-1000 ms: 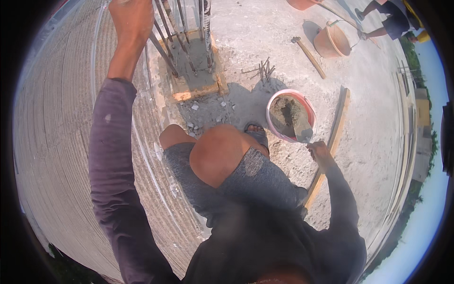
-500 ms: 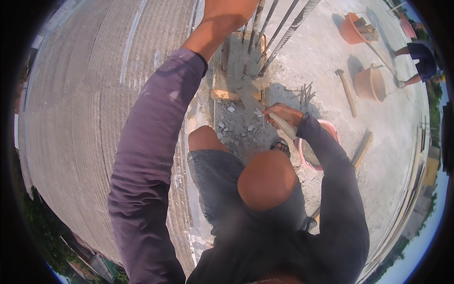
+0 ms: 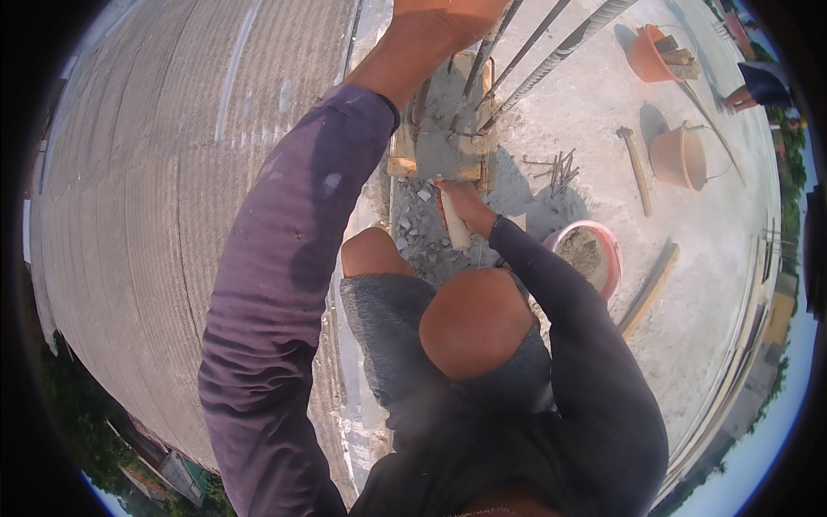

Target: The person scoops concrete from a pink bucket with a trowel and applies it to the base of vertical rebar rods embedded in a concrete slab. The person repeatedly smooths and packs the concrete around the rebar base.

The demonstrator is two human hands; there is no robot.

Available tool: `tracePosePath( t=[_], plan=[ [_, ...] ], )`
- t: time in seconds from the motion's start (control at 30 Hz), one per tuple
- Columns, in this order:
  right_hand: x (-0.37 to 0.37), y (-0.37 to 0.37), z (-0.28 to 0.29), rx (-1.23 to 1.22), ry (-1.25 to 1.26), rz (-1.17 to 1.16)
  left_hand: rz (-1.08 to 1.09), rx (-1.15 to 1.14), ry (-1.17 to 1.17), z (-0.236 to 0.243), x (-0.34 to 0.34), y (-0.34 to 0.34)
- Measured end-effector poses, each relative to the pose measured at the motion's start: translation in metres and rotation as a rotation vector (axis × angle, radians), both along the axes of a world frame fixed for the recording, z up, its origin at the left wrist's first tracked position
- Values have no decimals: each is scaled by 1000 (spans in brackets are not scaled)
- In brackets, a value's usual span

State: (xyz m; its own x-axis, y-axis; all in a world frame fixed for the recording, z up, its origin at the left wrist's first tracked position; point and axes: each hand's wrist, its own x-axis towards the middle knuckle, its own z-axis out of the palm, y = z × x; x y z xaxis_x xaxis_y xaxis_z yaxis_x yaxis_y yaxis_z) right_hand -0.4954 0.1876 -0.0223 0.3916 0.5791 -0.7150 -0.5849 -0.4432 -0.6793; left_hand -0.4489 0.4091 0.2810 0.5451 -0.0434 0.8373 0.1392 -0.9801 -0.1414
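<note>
My right hand (image 3: 465,205) is closed round the pale, thick handle of a trowel (image 3: 454,226). Its grey blade reaches into a small wooden form (image 3: 401,167), where wet grey mortar lies around upright steel bars (image 3: 534,71). At the top edge, my left hand (image 3: 452,15) is raised beside these bars; its fingers are cut off by the picture's rim, so its grip is hidden. Grey rubble (image 3: 422,226) lies between the form and my knees. Right of my right forearm stands a pink-rimmed bucket (image 3: 613,263) holding grey mortar.
A hammer (image 3: 636,170), two orange buckets (image 3: 678,157) (image 3: 648,57), a wooden batten (image 3: 650,289) and short rod pieces (image 3: 562,170) are on the concrete at right. Corrugated roofing (image 3: 129,224) spreads along the left. Another person (image 3: 762,86) is at the upper right.
My right hand has moved left and slightly up with the trowel, closer to the form. My left hand has shifted a little right. The other person has moved farther up.
</note>
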Motion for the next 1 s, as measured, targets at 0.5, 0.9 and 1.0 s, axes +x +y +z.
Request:
tracePosePath(
  t=[0.5, 0.9, 1.0],
  plan=[
    [-24, -34, 52, -117, -388, 414, -213, -693, 169, 31, -14, -11],
    [-66, 47, 6, 7, 77, 22, -308, -979, 30, 18, -24, -7],
    [-90, 65, 10, 58, 102, -45, -321, -990, 16, 15, -25, -6]
  ],
)
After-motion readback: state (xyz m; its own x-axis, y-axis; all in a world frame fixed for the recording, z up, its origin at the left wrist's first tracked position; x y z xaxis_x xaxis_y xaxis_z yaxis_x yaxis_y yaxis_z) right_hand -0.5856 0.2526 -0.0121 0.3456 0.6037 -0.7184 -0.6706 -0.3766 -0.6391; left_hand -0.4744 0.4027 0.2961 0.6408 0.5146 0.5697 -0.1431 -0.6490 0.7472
